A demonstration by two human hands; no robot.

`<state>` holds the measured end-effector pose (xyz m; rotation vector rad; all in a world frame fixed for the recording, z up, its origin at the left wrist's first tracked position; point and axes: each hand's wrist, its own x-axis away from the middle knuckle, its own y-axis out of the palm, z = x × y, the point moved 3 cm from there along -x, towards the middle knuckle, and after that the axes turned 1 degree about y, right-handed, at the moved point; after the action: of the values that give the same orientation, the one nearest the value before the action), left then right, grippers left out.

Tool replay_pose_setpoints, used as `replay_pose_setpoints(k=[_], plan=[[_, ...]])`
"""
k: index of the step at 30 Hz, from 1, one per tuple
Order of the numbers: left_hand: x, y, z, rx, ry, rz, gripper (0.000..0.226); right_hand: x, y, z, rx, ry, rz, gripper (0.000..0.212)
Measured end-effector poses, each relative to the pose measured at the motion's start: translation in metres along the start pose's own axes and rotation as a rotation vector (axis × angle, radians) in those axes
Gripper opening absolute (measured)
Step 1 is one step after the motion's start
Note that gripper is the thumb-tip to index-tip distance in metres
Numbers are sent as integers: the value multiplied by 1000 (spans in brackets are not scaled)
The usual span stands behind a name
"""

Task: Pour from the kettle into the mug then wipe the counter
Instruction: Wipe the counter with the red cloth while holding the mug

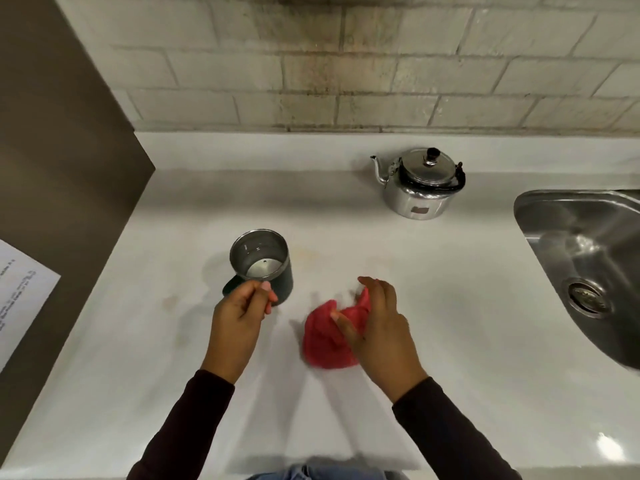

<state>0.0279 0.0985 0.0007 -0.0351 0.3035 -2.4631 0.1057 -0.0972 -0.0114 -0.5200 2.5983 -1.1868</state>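
A dark green metal mug (260, 261) stands left of centre on the white counter (433, 289). My left hand (239, 313) grips its handle from the near side. A crumpled red cloth (327, 341) lies on the counter just right of the mug, and my right hand (375, 327) is closed on its upper part. The shiny steel kettle (420, 183) sits upright near the back of the counter, lid on, spout pointing left, apart from both hands.
A steel sink (585, 258) with a drain is set into the counter at the right. A tiled wall (346, 64) runs along the back. A brown panel (59, 150) with a printed sheet of paper (20, 292) borders the left side.
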Motion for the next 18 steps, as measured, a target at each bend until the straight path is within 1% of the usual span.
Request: replay_pose_setpoints(k=[2, 5, 7, 8, 11, 15, 16, 18], plan=[[-3, -12, -4, 9, 14, 38, 27, 1, 14, -4, 116, 47, 18, 71], [-9, -30, -18, 47, 13, 162, 20, 7, 56, -1, 279, 240, -162, 93], [-14, -35, -27, 4, 14, 195, 9, 13, 78, 1, 381, 263, -171, 99], [-17, -35, -32, -18, 0, 192, 3, 14, 83, 3, 399, 250, -146, 100], [-23, -30, -41, -21, -49, 179, 12, 5, 81, 20, 332, 267, -72, 97], [-27, -23, -41, 7, -70, 126, 8, -35, 47, 58, 197, 431, 90, 97], [-28, -23, -42, -32, -74, 109, 12, -50, 38, 67, 185, 462, 109, 95], [-29, -24, -44, -111, -98, 69, 24, -83, 26, 80, 179, 463, 91, 85]])
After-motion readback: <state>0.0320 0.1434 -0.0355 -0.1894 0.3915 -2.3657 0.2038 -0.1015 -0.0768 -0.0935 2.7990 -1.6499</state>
